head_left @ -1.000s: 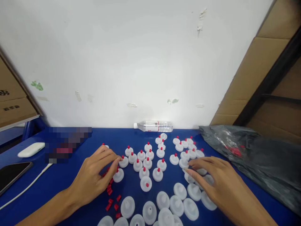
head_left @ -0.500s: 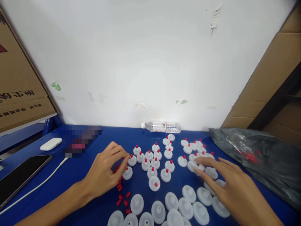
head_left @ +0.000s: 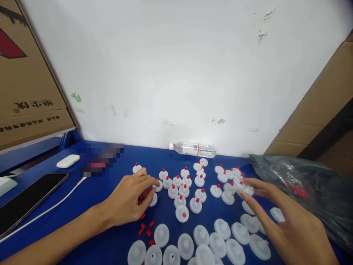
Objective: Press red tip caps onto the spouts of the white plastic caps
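My right hand pinches a translucent white round cap between thumb and fingertips, tilted and lifted a little over the others. My left hand hovers at the left of the rows, thumb and forefinger closed together; what is in them, if anything, is hidden. Just past those fingertips sit a white cap with a red tip and another white cap, both partly covered. Loose red tips lie below and under my left hand. Several white caps with red tips stand upright in the middle.
Larger untipped white caps spread along the front. A clear plastic bottle lies against the wall. On the right is a dark plastic bag with red pieces. A phone, white case and cable lie left.
My right hand has raised a white cap from the group on the right. My left hand stays near the red tips, now slightly lower over them. The view has shifted a little.
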`<state>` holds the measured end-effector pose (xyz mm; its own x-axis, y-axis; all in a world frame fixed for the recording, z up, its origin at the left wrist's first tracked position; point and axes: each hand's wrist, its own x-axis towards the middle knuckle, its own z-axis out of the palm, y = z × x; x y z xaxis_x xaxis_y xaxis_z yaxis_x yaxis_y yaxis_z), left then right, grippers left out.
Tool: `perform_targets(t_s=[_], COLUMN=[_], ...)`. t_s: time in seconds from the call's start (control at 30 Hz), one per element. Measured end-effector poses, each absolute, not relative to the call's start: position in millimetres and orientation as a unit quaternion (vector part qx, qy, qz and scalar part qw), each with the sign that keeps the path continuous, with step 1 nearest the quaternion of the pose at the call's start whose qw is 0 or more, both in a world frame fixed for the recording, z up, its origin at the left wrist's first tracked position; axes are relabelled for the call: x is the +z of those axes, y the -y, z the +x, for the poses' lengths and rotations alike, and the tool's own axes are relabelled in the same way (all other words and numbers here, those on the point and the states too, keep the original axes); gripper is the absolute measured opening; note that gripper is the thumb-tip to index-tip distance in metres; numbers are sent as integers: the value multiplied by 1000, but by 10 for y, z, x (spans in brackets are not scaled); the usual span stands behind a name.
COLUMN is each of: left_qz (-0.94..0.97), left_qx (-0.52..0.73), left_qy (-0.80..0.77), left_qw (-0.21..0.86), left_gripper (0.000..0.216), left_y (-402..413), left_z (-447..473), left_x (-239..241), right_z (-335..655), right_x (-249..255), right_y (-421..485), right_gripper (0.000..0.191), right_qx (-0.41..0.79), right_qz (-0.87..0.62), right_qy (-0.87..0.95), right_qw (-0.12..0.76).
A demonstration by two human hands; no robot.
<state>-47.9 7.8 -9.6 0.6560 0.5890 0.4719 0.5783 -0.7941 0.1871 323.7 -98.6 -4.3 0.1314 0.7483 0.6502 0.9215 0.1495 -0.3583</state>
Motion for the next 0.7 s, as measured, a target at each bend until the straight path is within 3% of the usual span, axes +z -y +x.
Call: perform_targets(t_s=[0.27, 0.7], left_qz=[912, 901], left_qx=[259, 305], left_qy=[-316, -308], left_qw=[25, 1], left_gripper=[26, 22], left_y=[-96, -12], left_z=[-447, -417], left_x=[-114, -8], right_z=[3297, 3250], right_x=[37, 80], right_y=[1035, 1051], right_gripper=[40, 49], right_qx=[-107, -141], right_qz=[-630, -634], right_qy=[655, 646], right_qw=[403, 403])
